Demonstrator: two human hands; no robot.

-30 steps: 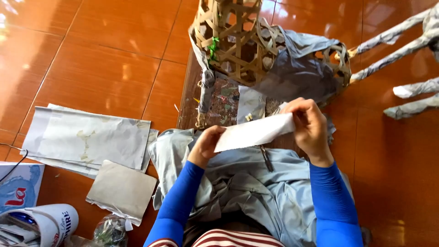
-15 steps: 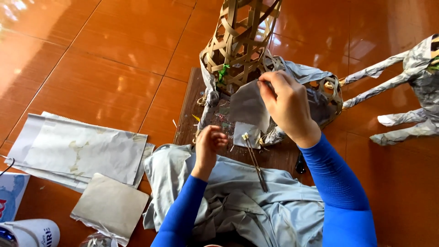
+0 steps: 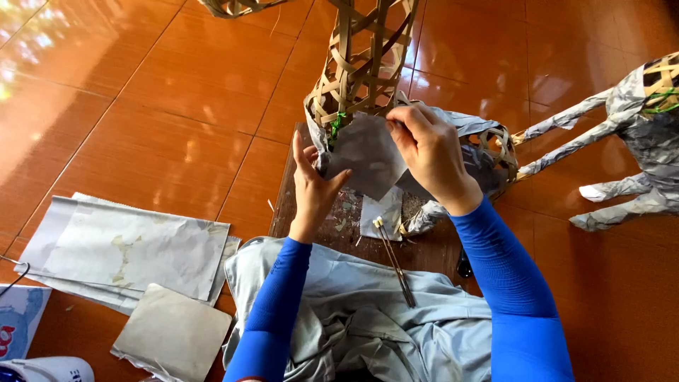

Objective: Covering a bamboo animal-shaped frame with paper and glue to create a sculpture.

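Note:
My right hand (image 3: pixel 430 154) pinches the top edge of a grey sheet of paper (image 3: pixel 368 157) and holds it against the base of a woven bamboo frame (image 3: pixel 362 67). My left hand (image 3: pixel 311 187) is flat, fingers spread, pressing the paper's lower left side onto the frame. Both arms wear blue sleeves. The frame stands on a small dark wooden board (image 3: pixel 332 226) in front of my lap, and part of it is covered with grey paper.
A thin brush (image 3: pixel 394 260) lies on the grey cloth (image 3: pixel 368 318) over my lap. Stacked paper sheets (image 3: pixel 127 247) lie on the orange tiled floor at left. A paper-covered animal figure (image 3: pixel 636 141) stands at right.
The right hand has carried the paper from in front of my lap up to the bamboo frame. The left hand has opened and gone flat against the paper. The view has tilted up.

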